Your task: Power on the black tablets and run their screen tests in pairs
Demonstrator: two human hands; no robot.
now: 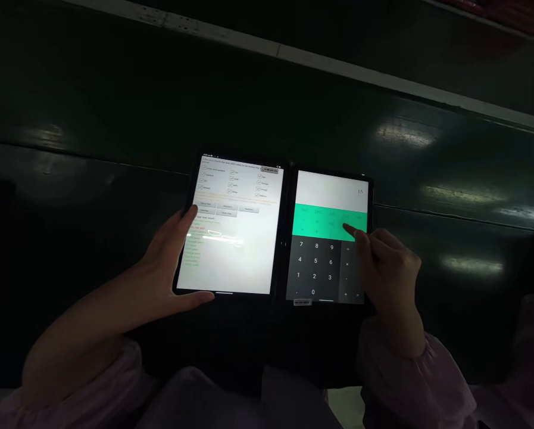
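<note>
Two lit tablets lie side by side on a dark green glossy surface [115,119]. The left tablet [237,238] shows a white page with checkboxes and a list of coloured text. My left hand [168,262] grips its left edge, thumb on the bottom corner and a finger on the side. The right tablet [327,190] shows a calculator with a green band and a number pad. My right hand [389,268] is curled with the index finger stretched out, its tip touching the green band near the screen's right side. It holds nothing that I can see.
A pale metal rail [320,62] runs diagonally across the back of the surface. Ceiling lights reflect as bright patches on the right. Pink sleeves [427,381] cover both my forearms. The room is dim.
</note>
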